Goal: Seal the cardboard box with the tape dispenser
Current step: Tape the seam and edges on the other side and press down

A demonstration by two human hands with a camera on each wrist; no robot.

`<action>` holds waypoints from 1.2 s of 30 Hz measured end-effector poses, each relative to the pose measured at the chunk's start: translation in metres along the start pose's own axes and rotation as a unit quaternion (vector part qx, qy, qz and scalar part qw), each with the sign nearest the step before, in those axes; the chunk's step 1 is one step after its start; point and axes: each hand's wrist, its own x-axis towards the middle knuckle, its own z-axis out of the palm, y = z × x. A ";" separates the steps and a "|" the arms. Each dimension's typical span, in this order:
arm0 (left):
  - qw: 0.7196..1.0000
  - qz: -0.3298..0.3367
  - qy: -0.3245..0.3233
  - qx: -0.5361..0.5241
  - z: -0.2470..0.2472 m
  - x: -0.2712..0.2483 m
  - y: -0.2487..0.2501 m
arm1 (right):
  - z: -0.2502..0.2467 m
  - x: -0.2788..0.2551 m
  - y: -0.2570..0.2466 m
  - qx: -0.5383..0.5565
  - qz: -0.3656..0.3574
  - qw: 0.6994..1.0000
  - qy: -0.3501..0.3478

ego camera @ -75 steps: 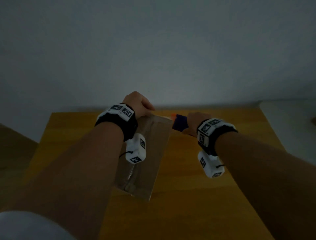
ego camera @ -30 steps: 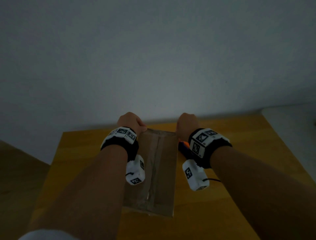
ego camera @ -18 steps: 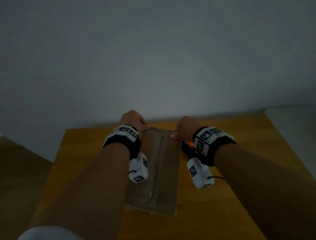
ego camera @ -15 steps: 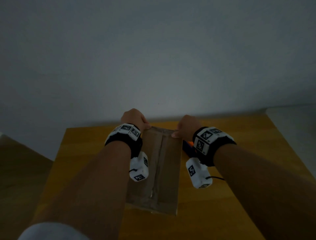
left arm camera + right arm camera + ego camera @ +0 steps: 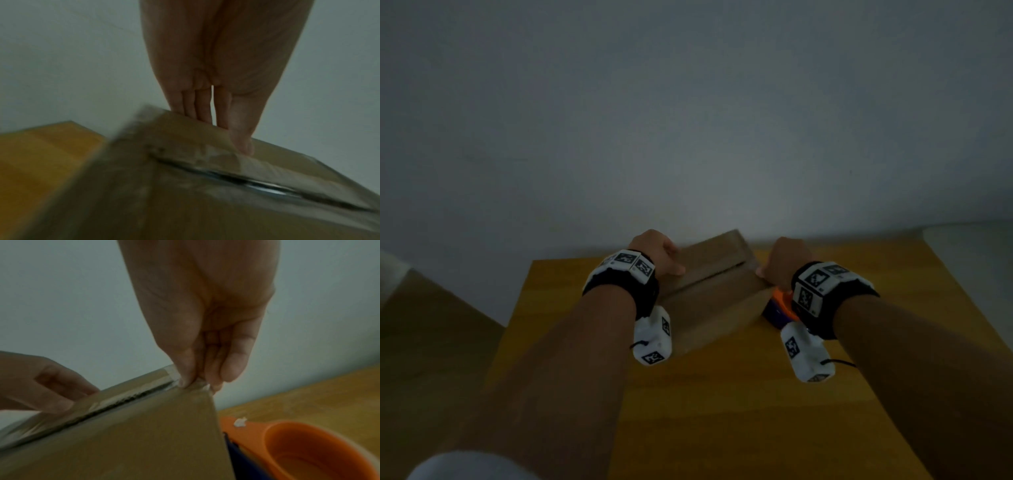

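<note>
Head view: brown cardboard box (image 5: 710,291) at the yellow wooden table's (image 5: 739,411) far edge is gripped between left hand (image 5: 658,251) and right hand (image 5: 784,262); orange-and-blue tape dispenser (image 5: 777,308) is seen beside the right wrist.

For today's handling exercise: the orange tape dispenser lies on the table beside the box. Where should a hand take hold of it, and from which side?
Probably by the dark blue body under the orange reel of the tape dispenser, coming from the right and above. The cardboard box stands close against its left, and the right hand is nearest.
</note>
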 end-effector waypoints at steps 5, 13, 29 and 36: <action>0.996 -0.067 0.040 0.046 -0.013 -0.004 -0.024 | -0.008 -0.002 0.010 0.016 0.024 0.999 -0.028; 0.996 -0.038 0.085 -0.006 -0.007 -0.011 -0.031 | -0.010 -0.005 0.014 0.040 0.020 0.995 -0.089; 0.973 -0.073 0.123 -0.182 0.002 -0.014 -0.035 | 0.001 0.009 0.025 0.094 0.061 0.990 -0.088; 0.946 -0.174 -0.133 -0.239 0.010 -0.023 -0.040 | 0.002 0.008 0.026 0.115 0.091 0.982 -0.120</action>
